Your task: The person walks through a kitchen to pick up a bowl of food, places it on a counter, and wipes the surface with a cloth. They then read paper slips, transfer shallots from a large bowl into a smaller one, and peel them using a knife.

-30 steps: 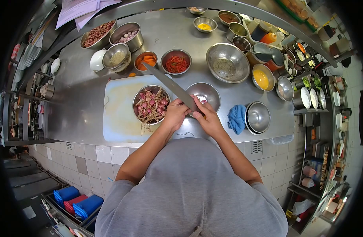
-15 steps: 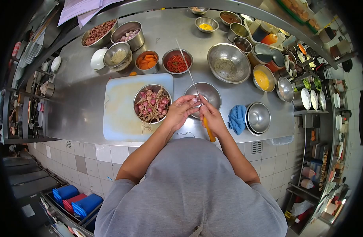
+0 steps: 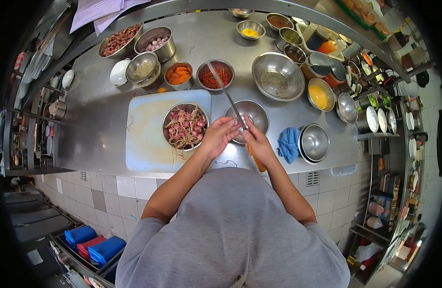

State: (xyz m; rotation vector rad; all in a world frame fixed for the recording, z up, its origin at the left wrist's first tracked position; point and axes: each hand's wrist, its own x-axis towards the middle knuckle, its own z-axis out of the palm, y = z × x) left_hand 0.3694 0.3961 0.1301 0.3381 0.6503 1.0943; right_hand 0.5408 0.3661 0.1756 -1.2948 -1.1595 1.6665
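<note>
My right hand (image 3: 259, 144) is closed round the yellow handle of a knife (image 3: 227, 94), whose blade points up and to the left. Pinched in the fingers of my left hand (image 3: 219, 132) is a small shallot (image 3: 238, 122), mostly covered by the fingertips, with the blade against or very near it. Both hands are over the near left rim of a steel bowl (image 3: 257, 114). To the left, a steel bowl of unpeeled shallots (image 3: 186, 126) with dry roots stands on a white cutting board (image 3: 144, 153).
Behind are bowls of sliced carrots (image 3: 179, 76), red chilli strips (image 3: 224, 77) and peeled shallots (image 3: 157, 43). A large perforated steel bowl (image 3: 278, 77) stands farther right. A blue cloth (image 3: 289, 144) lies beside stacked steel bowls (image 3: 315, 143). A shelf edge (image 3: 259, 6) crosses above.
The knife has turned in my right hand: its blade now shows its flat side and leans farther left. My left hand stays nearly in place with the shallot.
</note>
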